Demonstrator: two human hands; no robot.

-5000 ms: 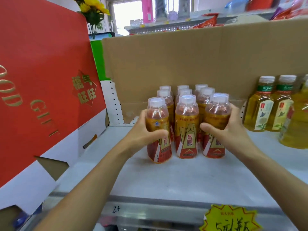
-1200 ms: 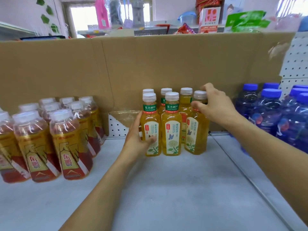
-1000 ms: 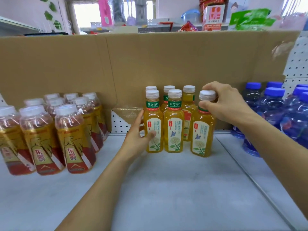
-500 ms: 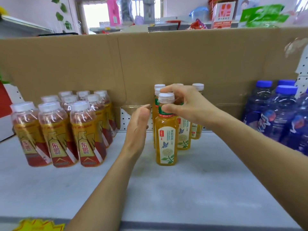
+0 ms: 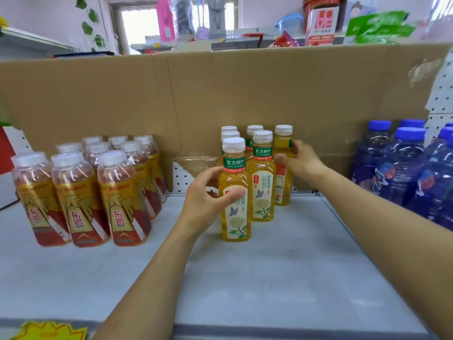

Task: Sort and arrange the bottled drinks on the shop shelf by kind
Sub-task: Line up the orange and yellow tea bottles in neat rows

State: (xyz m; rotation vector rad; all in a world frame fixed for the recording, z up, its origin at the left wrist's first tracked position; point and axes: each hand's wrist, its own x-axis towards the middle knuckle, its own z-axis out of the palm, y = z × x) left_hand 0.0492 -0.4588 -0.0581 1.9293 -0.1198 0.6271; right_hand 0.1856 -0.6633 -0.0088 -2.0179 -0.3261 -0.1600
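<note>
Count: 6 tea bottles upright mid-shelf, in files of 3 left, 2 middle, 1 right. The left hand wraps the front bottle of the left file, thumb across its label. The right hand curls round the shoulder of the lone right bottle. 9 energy-drink bottles stand in a 3×3 block at left, apart from the tea. Blue-capped bottles at right: at least 4, cut by the frame edge

The shelf carries three upright groups, well apart.

- **Left:** red-and-gold bottles, white caps, three rows of three.
- **Centre:** six yellow tea bottles, white caps, green neck bands. The left hand grips the front tea bottle. The right hand grips the rear right tea bottle.
- **Right:** blue-capped bottles.
</note>
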